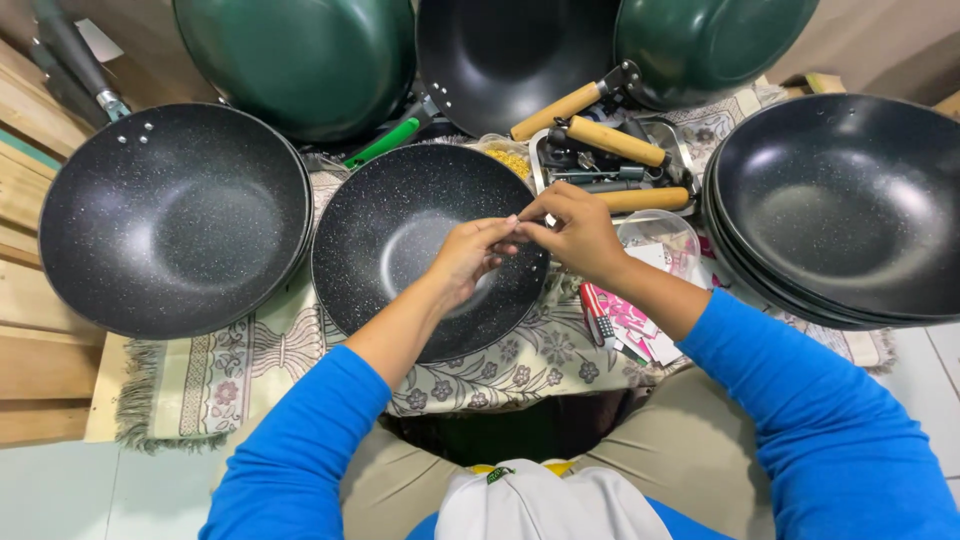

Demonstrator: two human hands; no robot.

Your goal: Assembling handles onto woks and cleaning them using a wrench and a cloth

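The left hand (468,255) and right hand (575,232) meet fingertip to fingertip, pinching together on something too small to tell, just above the black speckled handleless wok (395,235), whose bowl lies under them toward eight o'clock. At one o'clock from the hands sits a metal tray of wooden handles (615,142). The wok rests on a floral fringed cloth (250,365), with another black speckled wok (170,215) at nine o'clock.

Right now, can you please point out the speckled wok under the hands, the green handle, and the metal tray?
speckled wok (385,225): head view, bare inner wall at the left
green handle (384,143): head view, middle of the grip
metal tray (537,160): head view, left rim
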